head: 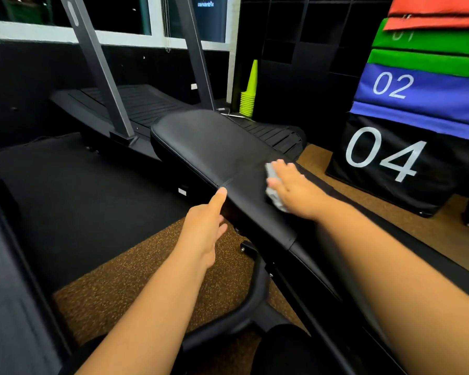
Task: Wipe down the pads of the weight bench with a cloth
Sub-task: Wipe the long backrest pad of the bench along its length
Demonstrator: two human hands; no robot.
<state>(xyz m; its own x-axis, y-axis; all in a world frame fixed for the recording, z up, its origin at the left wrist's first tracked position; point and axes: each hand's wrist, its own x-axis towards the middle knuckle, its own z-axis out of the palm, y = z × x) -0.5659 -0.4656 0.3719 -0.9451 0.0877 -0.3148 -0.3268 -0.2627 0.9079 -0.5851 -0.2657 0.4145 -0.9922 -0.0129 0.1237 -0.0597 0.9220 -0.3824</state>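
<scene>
The black padded weight bench runs from the middle of the view toward the lower right. My right hand lies flat on a grey cloth, pressing it onto the pad's right side with straight fingers. At the pad's left edge, my left hand rests with its thumb stretched along the seam and the fingers tucked under the rim. The bench's black frame curves down between my forearms.
A curved black treadmill stands behind the bench. Stacked plyo boxes marked 02 and 04 sit at the right. Yellow-green cones stand at the back wall. Brown speckled floor and a black mat lie at the left.
</scene>
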